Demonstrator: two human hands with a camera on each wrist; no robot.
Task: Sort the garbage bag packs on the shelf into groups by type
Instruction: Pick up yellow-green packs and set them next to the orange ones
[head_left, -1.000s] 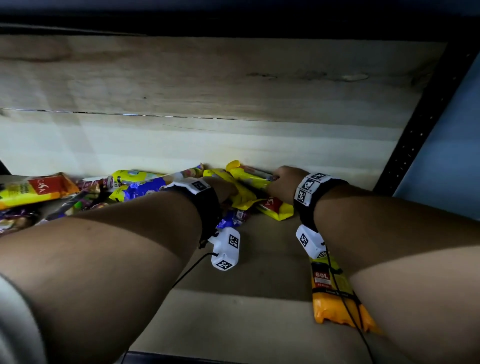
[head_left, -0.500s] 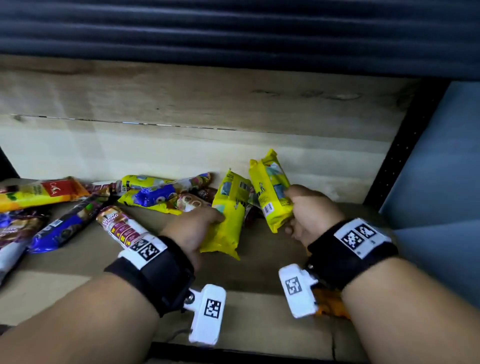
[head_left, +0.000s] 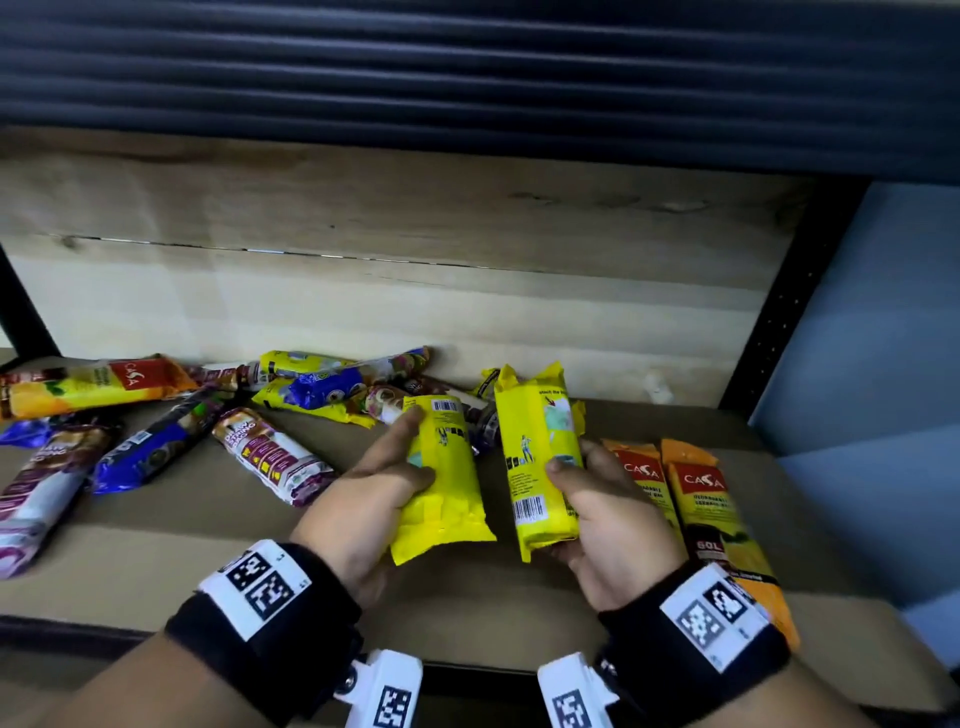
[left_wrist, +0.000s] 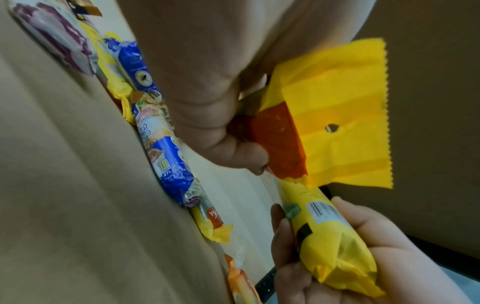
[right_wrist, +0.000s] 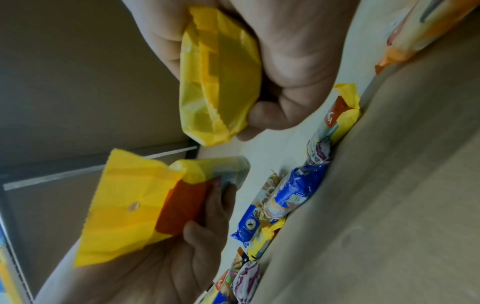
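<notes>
Nearby, orange packs (head_left: 696, 499) lie beside right hand (head_left: 608, 525).

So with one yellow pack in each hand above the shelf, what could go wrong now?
1. The left hand grips its yellow plastic pack with a loose flat end hanging; the pack may slip.
2. The two orange Casa packs lie under the right hand, which holds the other yellow plastic pack; setting it there would mix types.
3. The unsorted pile could be knocked.

- We count two yellow packs (head_left: 447, 467) in our hands.
- We count two orange packs (head_left: 711, 525) lying side by side.
- We cannot count the mixed pile (head_left: 291, 405) exactly.
</notes>
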